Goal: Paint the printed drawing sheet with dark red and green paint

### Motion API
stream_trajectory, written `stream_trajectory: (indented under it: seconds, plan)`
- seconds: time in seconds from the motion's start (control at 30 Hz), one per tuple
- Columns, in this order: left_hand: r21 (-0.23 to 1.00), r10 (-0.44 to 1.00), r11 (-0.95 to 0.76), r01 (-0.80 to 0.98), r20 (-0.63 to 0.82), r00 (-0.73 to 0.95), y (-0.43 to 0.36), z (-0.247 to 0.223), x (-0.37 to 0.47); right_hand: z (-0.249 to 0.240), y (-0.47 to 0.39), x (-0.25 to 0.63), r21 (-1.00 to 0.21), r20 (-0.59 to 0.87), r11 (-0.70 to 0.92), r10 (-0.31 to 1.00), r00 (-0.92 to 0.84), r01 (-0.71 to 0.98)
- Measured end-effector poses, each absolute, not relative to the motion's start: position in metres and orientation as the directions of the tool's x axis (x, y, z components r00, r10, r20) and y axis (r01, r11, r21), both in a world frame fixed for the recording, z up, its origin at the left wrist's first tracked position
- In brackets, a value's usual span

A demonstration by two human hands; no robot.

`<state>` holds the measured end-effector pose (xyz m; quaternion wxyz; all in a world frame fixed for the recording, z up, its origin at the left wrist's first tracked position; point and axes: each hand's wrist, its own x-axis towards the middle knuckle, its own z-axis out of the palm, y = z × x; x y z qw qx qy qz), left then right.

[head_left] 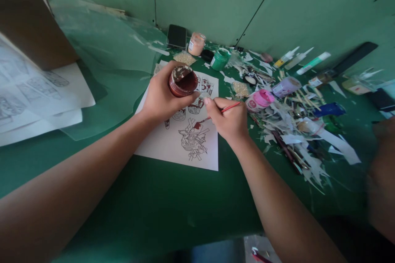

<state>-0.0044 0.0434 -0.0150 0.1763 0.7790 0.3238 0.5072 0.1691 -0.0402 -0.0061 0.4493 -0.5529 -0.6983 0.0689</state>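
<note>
Where your left hand (160, 96) curves around the open paint jar (178, 89), its grip is closed on the outer wall, thumb along the near side; the far fingers are hidden. The jar is held above the upper part of the printed sheet (173, 148). Its mouth faces up, partly crossed by a crusted patch, and its short axis stands roughly upright; any exact lean cannot be told. Judged by look, the jar is light and stiff-walled, slippery wherever paint is wet, and liable to spill if tipped; the outer wall, below the rim, is the sound place to hold. Beneath it, the sheet lies flat, its long axis running away from you; it should prove thin, easily creased and quick to smear, so handle it by the bare margins. Over its right half, the paintbrush (231, 106) slants, its long axis running from the handle end at upper right down to the reddish bristles (197, 125) at lower left, close above the line drawing; contact cannot be confirmed. Expect a very light tool, stiff in the handle and soft at the tip, best taken by the handle behind the bristles. Your right hand (231, 123) is closed on that handle, near the pink jar (256, 104).
</note>
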Motion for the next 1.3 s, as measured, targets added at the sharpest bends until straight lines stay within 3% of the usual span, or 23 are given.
stream_trajectory:
  seconds: [0.57,0.77,1.13,1.3]
  plan:
    - [0.597,0.669,-0.742,0.306,0.69,0.275,0.0425,-0.0149,-0.0045,-0.0046,-0.0409,0.171,-0.578,0.585,0.392,0.81,0.029,0.716]
    - [0.578,0.654,-0.755,0.309,0.7,0.287,0.0441,-0.0167,-0.0049,-0.0052,-0.0399,0.1729,-0.522,0.61,0.401,0.792,0.001,0.753]
    - [0.541,0.627,-0.776,0.323,0.719,0.3,0.0454,-0.0178,-0.0061,-0.0003,-0.0442,0.1696,-0.699,0.54,0.423,0.841,0.038,0.576]
    - [0.523,0.623,-0.776,0.352,0.723,0.299,0.0467,-0.0191,-0.0056,-0.0024,-0.0425,0.1693,-0.715,0.512,0.38,0.856,0.07,0.587]
